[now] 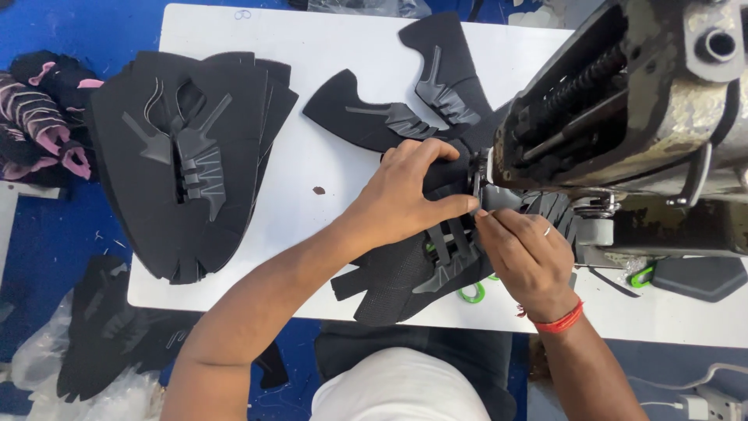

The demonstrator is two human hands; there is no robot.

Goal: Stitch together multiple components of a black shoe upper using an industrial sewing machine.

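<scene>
Hands met at the needle area of the sewing machine point(623, 117) in the head view, on a white worktop point(327, 31). The left hand point(405, 195) lay palm down over the black shoe upper point(405, 281), its fingers together and pressed flat on the fabric just beside the machine head. The right hand point(530, 261) came in from below with the wrist bent, and its fingertips were pinched on the edge of the same piece, close to the presser foot, which was mostly hidden. The upper was spread from the needle toward the near edge of the worktop, with grey overlay strips on it. As a judgement, the sewing of this piece seemed in progress, but I could not tell how much of the seam was finished. A stack of cut uppers point(187, 156) at the left looked still waiting, and two more pieces point(405, 101) lay behind the hands. Green scissors handles point(471, 293) showed under the piece.
</scene>
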